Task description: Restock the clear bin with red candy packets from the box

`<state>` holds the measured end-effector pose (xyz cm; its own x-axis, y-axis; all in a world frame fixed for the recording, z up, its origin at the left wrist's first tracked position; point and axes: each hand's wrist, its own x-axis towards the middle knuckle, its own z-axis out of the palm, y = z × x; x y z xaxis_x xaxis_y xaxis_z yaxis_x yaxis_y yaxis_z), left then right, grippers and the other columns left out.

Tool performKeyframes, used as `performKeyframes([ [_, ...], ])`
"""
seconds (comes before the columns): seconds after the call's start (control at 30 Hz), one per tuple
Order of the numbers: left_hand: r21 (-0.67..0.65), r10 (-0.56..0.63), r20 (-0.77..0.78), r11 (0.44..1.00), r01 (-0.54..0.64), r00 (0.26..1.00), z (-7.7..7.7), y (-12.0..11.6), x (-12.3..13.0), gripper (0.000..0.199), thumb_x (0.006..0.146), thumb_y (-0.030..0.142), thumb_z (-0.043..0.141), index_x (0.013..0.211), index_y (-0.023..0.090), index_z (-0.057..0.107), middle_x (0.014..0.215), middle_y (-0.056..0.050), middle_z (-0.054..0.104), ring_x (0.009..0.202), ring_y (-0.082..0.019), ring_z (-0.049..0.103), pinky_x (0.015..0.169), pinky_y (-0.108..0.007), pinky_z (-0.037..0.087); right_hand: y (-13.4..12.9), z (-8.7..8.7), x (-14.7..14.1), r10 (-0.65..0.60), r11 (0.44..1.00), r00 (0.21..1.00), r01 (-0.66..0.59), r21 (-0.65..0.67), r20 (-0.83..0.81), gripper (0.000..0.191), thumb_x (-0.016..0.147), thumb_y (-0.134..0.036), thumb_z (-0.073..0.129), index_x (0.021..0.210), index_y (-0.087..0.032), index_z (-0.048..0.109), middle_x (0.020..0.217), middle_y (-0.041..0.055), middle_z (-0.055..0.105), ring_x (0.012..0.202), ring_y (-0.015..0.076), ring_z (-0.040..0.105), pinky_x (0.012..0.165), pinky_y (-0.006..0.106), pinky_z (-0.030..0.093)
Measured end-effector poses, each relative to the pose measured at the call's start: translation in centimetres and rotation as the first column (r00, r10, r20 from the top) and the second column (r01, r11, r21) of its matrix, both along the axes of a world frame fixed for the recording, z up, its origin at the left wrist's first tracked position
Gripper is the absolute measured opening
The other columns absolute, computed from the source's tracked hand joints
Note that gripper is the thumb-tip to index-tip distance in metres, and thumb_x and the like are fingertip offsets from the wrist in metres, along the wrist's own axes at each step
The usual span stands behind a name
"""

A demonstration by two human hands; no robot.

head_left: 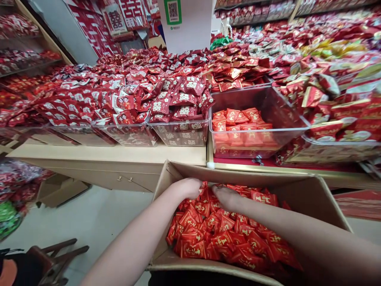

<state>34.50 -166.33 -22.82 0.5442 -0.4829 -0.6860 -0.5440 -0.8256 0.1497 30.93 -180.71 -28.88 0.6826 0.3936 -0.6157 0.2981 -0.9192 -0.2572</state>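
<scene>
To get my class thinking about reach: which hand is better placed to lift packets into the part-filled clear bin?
Probably right: the right hand lines up with part of the clear bin, while the left hand lies off to its left. Both are among red packets in the carton.

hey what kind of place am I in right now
Probably a sweet or wedding-favour shop: clear bins heaped with small wrapped packets stand in a row, a sign with a QR code rises behind them, and more packets fill the shelves.
</scene>
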Motion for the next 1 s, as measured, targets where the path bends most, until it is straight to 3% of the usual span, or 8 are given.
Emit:
performKeyframes([
  [0.13, 0.079, 0.010, -0.059, 0.997, -0.005, 0.998, -1.6, -0.8, -0.3, 0.021, 0.081, 0.025, 0.048, 0.098, 0.014, 0.054, 0.098, -0.005, 0.057, 0.084, -0.016, 0.056, 0.073, -0.035, 0.047, -1.2, 3.0, 0.2, 0.033, 0.999, 0.999, -0.032, -0.028, 0.019, 0.042, 0.060, -0.012, 0.051, 0.103, -0.012, 0.049, 0.097, 0.0144, 0.061, 0.088, 0.0258, 0.058, 0.065, 0.029, 0.044],
  [0.27, 0.063, 0.012, -0.063, 0.998, -0.008, 0.998, -3.7, -1.7, -1.0, 0.022, 0.080, 0.024, 0.049, 0.099, 0.014, 0.053, 0.100, -0.006, 0.056, 0.087, -0.017, 0.055, 0.074, -0.037, 0.046, -3.9, 6.2, 0.0, 0.083, 0.997, 0.991, -0.081, -0.020, 0.102, 0.029, 0.067, -0.016, 0.043, 0.093, -0.010, 0.054, 0.089, 0.0160, 0.063, 0.082, 0.0264, 0.059, 0.063, 0.031, 0.043],
  [0.47, -0.087, 0.079, -0.026, 0.993, -0.081, 0.997, -5.8, -2.7, -2.2, 0.026, 0.081, 0.029, 0.047, 0.104, 0.016, 0.050, 0.103, -0.006, 0.054, 0.090, -0.018, 0.054, 0.077, -0.039, 0.044, -7.6, 5.8, -1.2, 0.009, 0.997, 0.999, -0.012, -0.077, -0.041, 0.029, 0.073, -0.013, 0.036, 0.091, -0.010, 0.059, 0.094, 0.0155, 0.062, 0.084, 0.0244, 0.059, 0.067, 0.030, 0.043],
  [0.6, -0.175, 0.170, -0.043, 0.969, -0.175, 0.985, -6.7, -3.5, -3.1, 0.026, 0.080, 0.032, 0.049, 0.098, 0.014, 0.053, 0.099, -0.006, 0.056, 0.086, -0.017, 0.055, 0.074, -0.037, 0.045, -7.9, 6.2, -0.6, -0.089, 0.996, 0.996, 0.089, 0.014, -0.031, 0.046, 0.080, -0.041, 0.032, 0.100, -0.008, 0.057, 0.103, 0.0177, 0.059, 0.094, 0.0272, 0.055, 0.079, 0.034, 0.040],
  [0.7, -0.273, 0.239, -0.055, 0.930, -0.245, 0.969, -5.6, -3.5, -3.0, 0.018, 0.078, 0.028, 0.051, 0.088, 0.013, 0.055, 0.091, -0.005, 0.057, 0.082, -0.016, 0.055, 0.072, -0.036, 0.045, -8.1, 7.3, -0.3, -0.130, 0.965, 0.989, 0.144, 0.219, -0.075, 0.061, 0.081, -0.053, 0.021, 0.112, -0.010, 0.051, 0.114, 0.0146, 0.053, 0.104, 0.0244, 0.048, 0.089, 0.032, 0.035],
  [0.8, -0.431, 0.244, -0.128, 0.859, -0.276, 0.961, -2.8, -3.2, -2.3, 0.011, 0.072, 0.026, 0.056, 0.073, 0.015, 0.054, 0.074, -0.002, 0.057, 0.075, -0.017, 0.056, 0.068, -0.033, 0.044, -8.4, 8.3, -0.4, -0.147, 0.908, 0.982, 0.182, 0.378, -0.120, 0.060, 0.081, -0.054, 0.021, 0.113, -0.012, 0.050, 0.118, 0.0112, 0.050, 0.107, 0.0215, 0.045, 0.092, 0.029, 0.032],
  [0.93, -0.599, 0.190, -0.338, 0.712, -0.367, 0.922, 1.0, -2.8, -2.1, 0.013, 0.076, 0.032, 0.047, 0.075, 0.019, 0.045, 0.063, 0.005, 0.051, 0.054, -0.010, 0.055, 0.049, -0.023, 0.046, -8.0, 9.1, -0.9, -0.134, 0.820, 0.974, 0.212, 0.531, -0.181, 0.049, 0.075, -0.054, 0.041, 0.102, -0.015, 0.052, 0.099, 0.0067, 0.057, 0.087, 0.0182, 0.052, 0.077, 0.027, 0.041],
  [1.0, -0.657, 0.201, -0.443, 0.590, -0.469, 0.874, 1.9, -2.8, -2.2, 0.014, 0.079, 0.035, 0.041, 0.079, 0.021, 0.039, 0.062, 0.007, 0.049, 0.048, -0.008, 0.053, 0.044, -0.021, 0.046, -7.4, 9.2, -1.2, -0.159, 0.757, 0.968, 0.245, 0.606, -0.192, 0.046, 0.071, -0.053, 0.048, 0.095, -0.014, 0.051, 0.086, 0.0038, 0.057, 0.075, 0.0146, 0.051, 0.065, 0.024, 0.042],
])
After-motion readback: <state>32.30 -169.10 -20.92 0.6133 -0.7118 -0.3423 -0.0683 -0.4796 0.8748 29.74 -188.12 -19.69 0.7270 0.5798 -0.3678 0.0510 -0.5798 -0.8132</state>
